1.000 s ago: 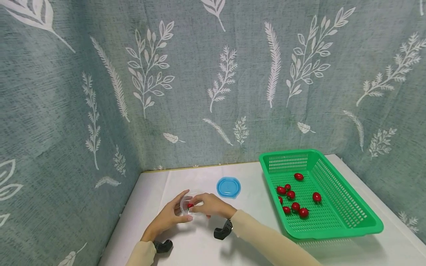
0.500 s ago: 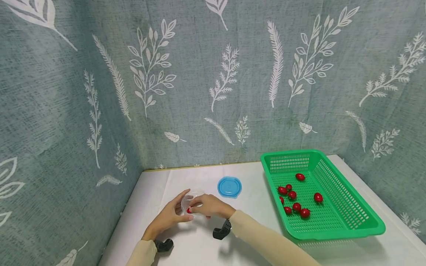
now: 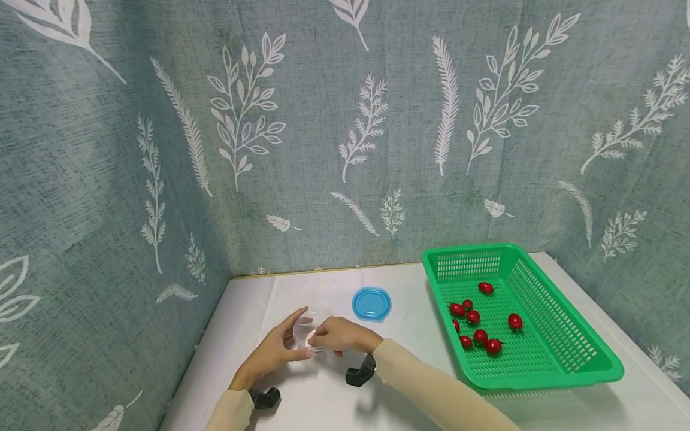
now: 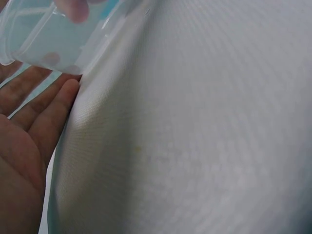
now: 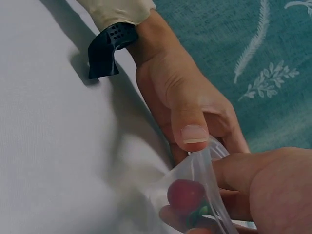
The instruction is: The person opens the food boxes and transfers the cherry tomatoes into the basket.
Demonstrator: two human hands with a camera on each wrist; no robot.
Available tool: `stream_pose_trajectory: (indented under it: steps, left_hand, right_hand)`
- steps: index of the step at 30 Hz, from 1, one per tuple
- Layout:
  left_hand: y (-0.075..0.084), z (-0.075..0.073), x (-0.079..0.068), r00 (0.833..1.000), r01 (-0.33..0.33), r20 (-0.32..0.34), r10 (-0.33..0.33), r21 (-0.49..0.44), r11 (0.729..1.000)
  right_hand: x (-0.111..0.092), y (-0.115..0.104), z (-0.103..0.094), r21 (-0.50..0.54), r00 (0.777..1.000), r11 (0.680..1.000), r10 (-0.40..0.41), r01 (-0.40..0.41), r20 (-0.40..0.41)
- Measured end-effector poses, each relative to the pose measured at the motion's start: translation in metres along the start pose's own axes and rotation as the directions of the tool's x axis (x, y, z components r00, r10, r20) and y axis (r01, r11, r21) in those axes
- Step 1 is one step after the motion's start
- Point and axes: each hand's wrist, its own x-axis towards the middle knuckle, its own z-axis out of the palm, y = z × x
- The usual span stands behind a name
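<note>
A clear plastic cup sits on the white table between the two hands. My left hand holds it from the left, thumb at the near side and fingers round the far side; in the right wrist view the left thumb rests at the rim. My right hand reaches over the rim with its fingers down in the cup. Through the wall, in the right wrist view, shows a red cherry tomato with a green stem, low in the cup against the right fingers. The head view hides this tomato.
A blue lid lies behind the cup, to the right. Farther right stands a green perforated basket with several cherry tomatoes inside. Leaf-patterned cloth walls off the back and sides of the table.
The right hand has moved slightly deeper into the cup with the cherry tomato, which was visible at its fingertips and is now hidden in the head view. The left hand stays in place.
</note>
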Motion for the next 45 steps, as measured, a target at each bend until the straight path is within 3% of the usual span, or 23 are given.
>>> stream_pose_trajectory:
  steps: [12,33,45]
  left_hand:
    - [0.000,0.001,0.001,0.999,0.041,-0.023,-0.040,0.028,0.999]
    - [-0.001,0.001,0.002,0.999,0.028,-0.029,-0.027,0.051,0.998]
    - [-0.002,0.000,0.002,1.000,0.024,-0.019,-0.024,0.019,1.000]
  right_hand:
    - [-0.007,0.003,-0.012,0.011,0.996,0.997,-0.079,0.079,-0.039]
    - [-0.004,0.009,-0.020,-0.049,0.973,0.984,-0.178,0.172,-0.146]
    - [-0.009,0.003,-0.027,-0.019,0.967,0.984,-0.178,0.177,-0.182]
